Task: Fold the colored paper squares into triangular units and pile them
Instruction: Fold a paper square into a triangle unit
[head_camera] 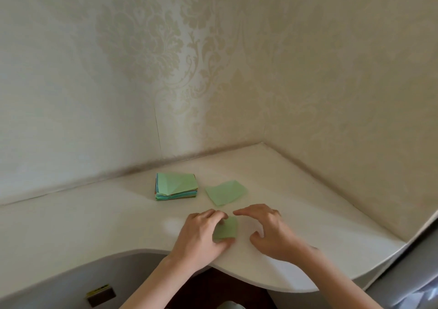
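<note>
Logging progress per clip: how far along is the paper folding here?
Early. No finished triangular units show. One loose green sheet lies creased beside the stack of paper squares. In hand: the left hand holds a small green piece on the table; the right hand hovers, touching nothing. Left: nearly the whole stack.

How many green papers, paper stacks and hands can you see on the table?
Loose green papers: 2, one lying alone, one under the left hand
Paper stacks: 1
Hands: 2, counting the right hand
Total: 5
</note>
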Demonstrator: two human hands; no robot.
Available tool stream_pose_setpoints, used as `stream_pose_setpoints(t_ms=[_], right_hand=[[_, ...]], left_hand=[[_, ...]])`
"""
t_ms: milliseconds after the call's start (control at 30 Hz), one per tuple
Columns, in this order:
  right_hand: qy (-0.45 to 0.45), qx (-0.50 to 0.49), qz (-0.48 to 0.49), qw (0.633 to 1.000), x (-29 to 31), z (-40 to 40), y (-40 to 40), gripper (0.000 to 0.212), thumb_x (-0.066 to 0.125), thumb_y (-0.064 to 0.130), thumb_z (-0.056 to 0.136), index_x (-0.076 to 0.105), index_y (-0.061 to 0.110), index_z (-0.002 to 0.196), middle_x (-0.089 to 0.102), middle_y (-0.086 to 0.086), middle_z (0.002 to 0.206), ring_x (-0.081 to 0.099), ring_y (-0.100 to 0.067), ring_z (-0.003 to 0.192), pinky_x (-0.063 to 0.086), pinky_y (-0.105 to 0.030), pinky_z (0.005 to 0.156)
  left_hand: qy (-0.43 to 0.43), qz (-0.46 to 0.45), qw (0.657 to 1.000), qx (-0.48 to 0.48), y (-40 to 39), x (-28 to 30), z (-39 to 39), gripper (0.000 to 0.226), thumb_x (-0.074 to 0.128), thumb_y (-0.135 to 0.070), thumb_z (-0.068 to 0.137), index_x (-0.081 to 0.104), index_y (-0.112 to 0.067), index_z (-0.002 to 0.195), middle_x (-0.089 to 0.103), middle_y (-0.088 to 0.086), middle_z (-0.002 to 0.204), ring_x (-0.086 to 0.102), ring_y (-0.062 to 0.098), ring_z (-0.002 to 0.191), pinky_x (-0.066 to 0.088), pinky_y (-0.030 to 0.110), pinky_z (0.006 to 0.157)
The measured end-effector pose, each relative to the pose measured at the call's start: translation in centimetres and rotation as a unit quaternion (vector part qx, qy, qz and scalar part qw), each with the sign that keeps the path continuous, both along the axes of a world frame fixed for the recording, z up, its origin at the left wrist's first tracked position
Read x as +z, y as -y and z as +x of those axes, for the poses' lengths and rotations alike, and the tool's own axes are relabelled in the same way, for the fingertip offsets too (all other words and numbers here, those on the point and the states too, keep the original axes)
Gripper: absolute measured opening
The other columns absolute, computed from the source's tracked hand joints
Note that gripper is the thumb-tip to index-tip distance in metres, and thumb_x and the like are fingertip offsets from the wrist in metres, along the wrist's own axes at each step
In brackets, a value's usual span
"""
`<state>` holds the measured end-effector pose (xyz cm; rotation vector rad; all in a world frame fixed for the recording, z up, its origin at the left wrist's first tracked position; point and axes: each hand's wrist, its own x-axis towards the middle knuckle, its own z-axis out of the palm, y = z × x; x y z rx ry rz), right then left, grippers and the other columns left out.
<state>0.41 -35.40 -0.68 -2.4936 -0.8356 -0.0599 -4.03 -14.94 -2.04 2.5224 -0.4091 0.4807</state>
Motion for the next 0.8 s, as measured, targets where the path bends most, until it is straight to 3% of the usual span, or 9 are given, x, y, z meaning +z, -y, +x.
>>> stream_pose_setpoints(t_ms=[133,267,433,567,667,800], right_hand=[[0.018,0.034,-0.018,0.999,-0.9,-0.2,-1.4,0.056,0.052,0.029,0.074,0.054,0.038,0.129,0.056,0.017,0.126,0.036,-0.001,0.129,0.019,-0.022,0.104],[0.065,0.038,-0.009,0.997,-1.8,0.1,-2.7,0.040,0.053,0.051,0.081,0.062,0.038,0.118,0.060,0.022,0.116,0.048,-0.002,0.116,0.029,-0.025,0.100],[0.098,0.007,0.011,0.995,-2.7,0.5,-4.2,0.025,0.058,0.046,0.088,0.071,0.029,0.102,0.062,0.015,0.103,0.055,-0.012,0.097,0.040,-0.033,0.087],[0.075,-0.045,0.036,0.996,-2.7,1.0,-5.2,0.019,0.060,0.041,0.089,0.071,0.025,0.086,0.063,0.013,0.089,0.056,-0.014,0.086,0.041,-0.031,0.079],[0.062,-0.069,0.041,0.995,-2.7,1.4,-5.8,0.023,0.062,0.044,0.087,0.067,0.023,0.078,0.060,0.012,0.077,0.055,-0.013,0.078,0.040,-0.029,0.074],[0.047,-0.096,0.030,0.994,-2.8,1.7,-6.2,0.023,0.060,0.049,0.085,0.064,0.027,0.079,0.055,0.015,0.076,0.053,-0.009,0.077,0.041,-0.029,0.076]], left_hand=[[-0.035,-0.009,0.998,-0.052,-2.0,0.3,-0.3,0.019,0.068,-0.035,0.084,0.066,-0.025,0.100,0.065,-0.018,0.099,0.060,0.001,0.090,0.047,0.023,0.079],[-0.021,-0.013,0.999,-0.021,-3.3,-0.1,-0.7,0.008,0.070,-0.026,0.085,0.069,-0.025,0.093,0.066,-0.019,0.093,0.056,-0.003,0.089,0.042,0.015,0.083],[-0.018,-0.075,0.994,0.080,-3.8,-0.7,-1.3,0.009,0.073,-0.017,0.080,0.066,-0.023,0.081,0.058,-0.016,0.075,0.053,-0.001,0.071,0.038,0.011,0.067],[-0.015,-0.109,0.986,0.125,-3.1,-1.1,-1.2,0.018,0.071,-0.018,0.080,0.057,-0.024,0.089,0.058,-0.020,0.074,0.054,-0.001,0.073,0.036,0.007,0.065],[-0.006,-0.099,0.983,0.152,-2.0,-1.3,-0.8,0.021,0.069,-0.029,0.084,0.052,-0.025,0.097,0.055,-0.019,0.075,0.049,0.002,0.075,0.037,0.014,0.065],[0.002,-0.073,0.980,0.187,-1.0,-1.4,-0.2,0.025,0.065,-0.039,0.086,0.053,-0.024,0.102,0.052,-0.015,0.075,0.047,0.010,0.077,0.040,0.024,0.067]])
